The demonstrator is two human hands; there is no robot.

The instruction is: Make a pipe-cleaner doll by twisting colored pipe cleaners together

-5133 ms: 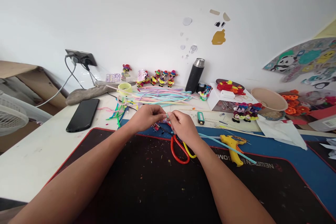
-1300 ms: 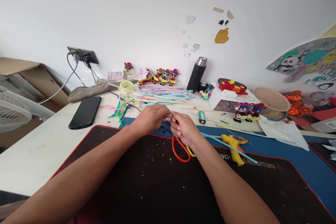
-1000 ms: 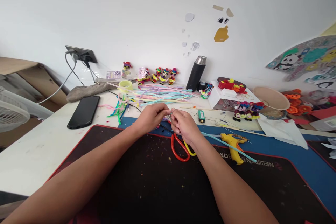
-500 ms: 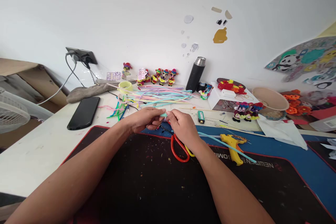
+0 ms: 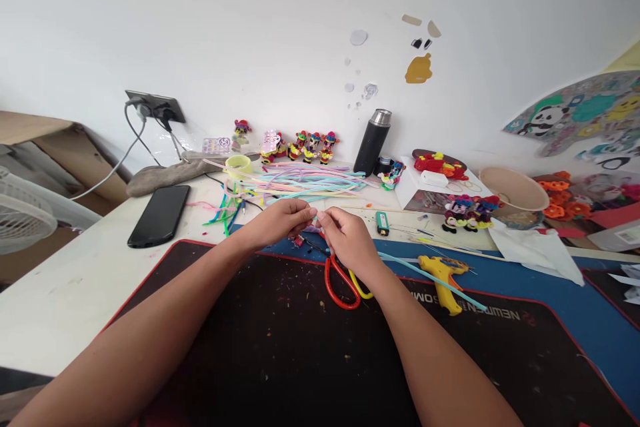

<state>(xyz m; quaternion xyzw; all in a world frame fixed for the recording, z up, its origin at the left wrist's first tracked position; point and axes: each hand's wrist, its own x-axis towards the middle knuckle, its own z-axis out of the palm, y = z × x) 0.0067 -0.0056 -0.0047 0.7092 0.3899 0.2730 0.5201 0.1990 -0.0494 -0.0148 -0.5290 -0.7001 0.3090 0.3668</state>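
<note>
My left hand (image 5: 283, 219) and my right hand (image 5: 347, 233) meet above the back edge of the black mat, thumbs and fingertips pinched together. Between them shows a small pale turquoise bit of pipe cleaner (image 5: 315, 219), mostly hidden by the fingers. A light blue pipe cleaner (image 5: 430, 275) stretches out to the right from behind my right wrist, across the glue gun; whether it joins the pinched bit I cannot tell. Below my right hand lie scissors with red and yellow handles (image 5: 342, 303), their blades partly covered.
A yellow glue gun (image 5: 444, 280) lies on the black mat (image 5: 280, 347). Behind my hands are a pile of pastel pipe cleaners (image 5: 310, 180), small fuzzy figures (image 5: 314, 147) and a black flask (image 5: 373, 143). A phone (image 5: 160, 215) lies left, a green-labelled box (image 5: 383, 223) right.
My left fingers have drawn in closer to my right fingertips and curled more, covering more of the turquoise piece. The scissors and glue gun have stayed in place.
</note>
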